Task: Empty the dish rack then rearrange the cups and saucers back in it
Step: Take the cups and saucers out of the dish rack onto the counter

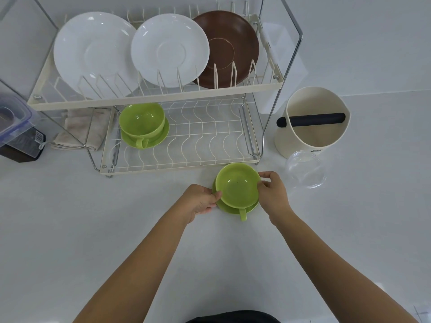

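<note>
Head view shows us a glossy green cup [237, 184] on its saucer [233, 208] at frame centre, on the bench [93, 217] just below the rack [179, 134]. Our left hand [201, 199] pinches the saucer edge; our right hand [272, 193] closes its grip on the cup rim. Lifted unevenly, the cup could slide off

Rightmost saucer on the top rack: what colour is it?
Brown, with a thin lighter ring at its centre; the other two are white. The head view shows it.
</note>
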